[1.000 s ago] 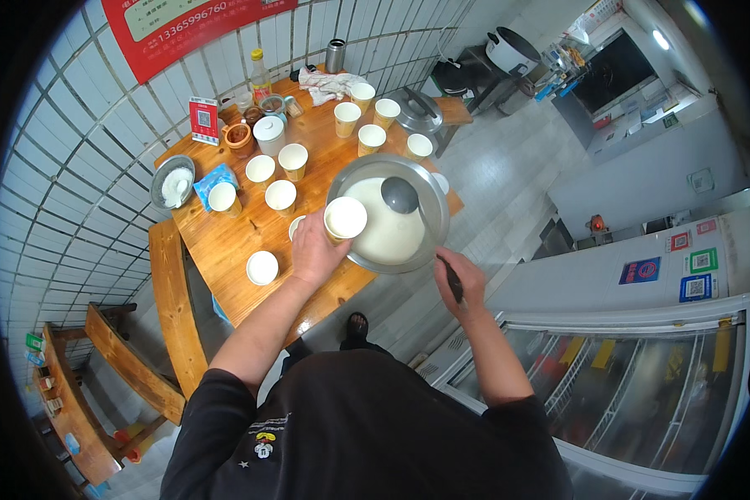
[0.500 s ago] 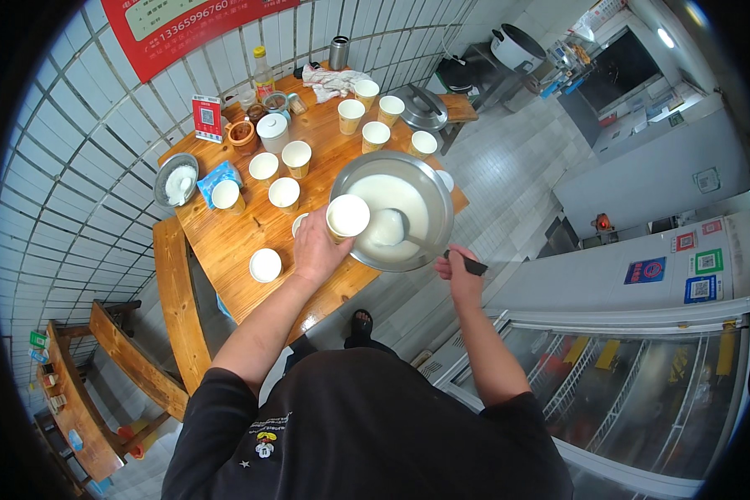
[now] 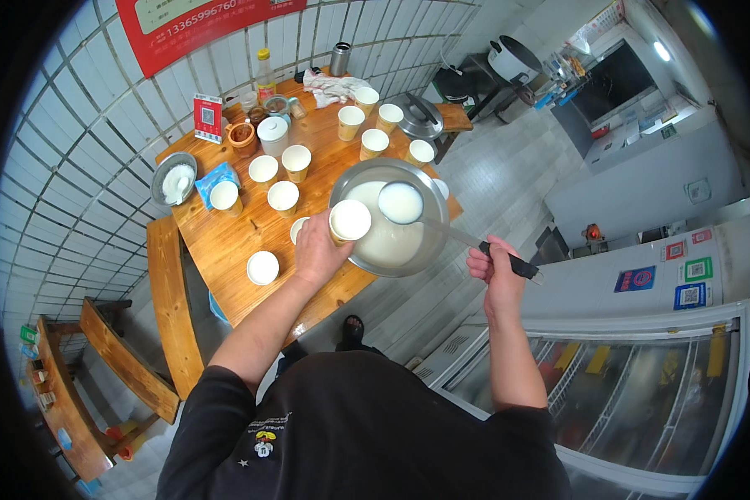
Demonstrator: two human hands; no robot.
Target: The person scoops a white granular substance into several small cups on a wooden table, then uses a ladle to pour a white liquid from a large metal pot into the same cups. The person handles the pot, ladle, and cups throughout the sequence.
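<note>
My left hand (image 3: 318, 250) is wrapped round a paper cup (image 3: 350, 221) with white liquid in it, held at the left rim of a large metal bowl (image 3: 440, 242). White, milky liquid (image 3: 392, 243) fills part of the bowl. In my right hand (image 3: 500, 271) is the black handle of a ladle (image 3: 401, 202), whose round scoop is full of the white liquid and sits over the far part of the bowl. Several more paper cups (image 3: 283, 197) stand around on the wooden table (image 3: 217, 237), with one cup (image 3: 262, 267) near its left front.
At the table's left are a grey bowl of white powder (image 3: 177, 182) and a blue packet (image 3: 217, 179). A lidded white jar (image 3: 272, 135), a clay pot (image 3: 242, 140) and a bottle (image 3: 264, 75) stand behind. A lidded pot (image 3: 421, 118) is at far right; a glass-topped freezer (image 3: 617, 392) stands right.
My right hand has moved right and a little nearer me, and the ladle's full scoop has risen from the liquid. The left hand with its cup has hardly moved.
</note>
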